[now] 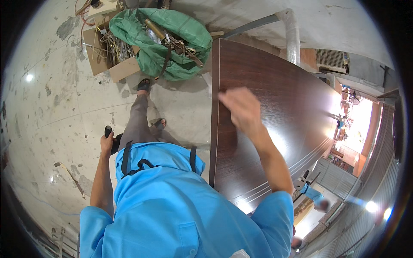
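Note:
A large dark brown wood-grain panel (258,81) stands to my right, with a narrow edge (215,129) facing me and several thin pale lines across its lower face. My right hand (243,109) is in front of the panel, close to that edge. Its fingers are drawn together and slightly blurred; whatever they may hold is hidden. Down by my left thigh, my left hand (106,144) is wrapped round a black object (109,130) with a rounded top. The rest of it is partly hidden by the hand, so its kind cannot be made out.
Ahead lies a green woven sack (189,28) full of scraps, beside an open cardboard box (92,51) of tangled offcuts. A plastic-wrapped post (292,38) rises behind the panel. At the lower right is another person in blue (313,195). A strip (71,176) lies on the stained floor.

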Tool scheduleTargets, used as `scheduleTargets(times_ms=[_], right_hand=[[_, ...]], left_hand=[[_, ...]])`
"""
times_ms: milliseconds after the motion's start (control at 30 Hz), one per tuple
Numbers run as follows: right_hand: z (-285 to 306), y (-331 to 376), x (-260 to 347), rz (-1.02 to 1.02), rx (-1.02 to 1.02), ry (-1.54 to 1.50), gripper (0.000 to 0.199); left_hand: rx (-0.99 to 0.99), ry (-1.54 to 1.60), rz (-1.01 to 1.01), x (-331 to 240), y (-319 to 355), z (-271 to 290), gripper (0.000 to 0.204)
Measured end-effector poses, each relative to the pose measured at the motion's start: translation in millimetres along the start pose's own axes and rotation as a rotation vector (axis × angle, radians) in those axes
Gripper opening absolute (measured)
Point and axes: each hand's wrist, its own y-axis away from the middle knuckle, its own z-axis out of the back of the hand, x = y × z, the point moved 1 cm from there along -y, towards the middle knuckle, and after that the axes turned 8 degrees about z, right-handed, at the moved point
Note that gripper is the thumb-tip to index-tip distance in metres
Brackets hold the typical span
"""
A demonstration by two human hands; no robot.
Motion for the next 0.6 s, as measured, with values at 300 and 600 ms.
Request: scheduleTargets(times_ms=[300,600], right_hand=[[-4.2,29.6,0.4,-0.135,-0.014,0.056,0.035],[10.1,62.5,71.3,-0.011,0.143,-0.062,0.032]], left_hand=[[0.056,-0.141,-0.024,-30.6,4.8,-5.9,0.036],[0.044,-0.135,-0.086,-43.7,22.1,-11.4,0.040]])
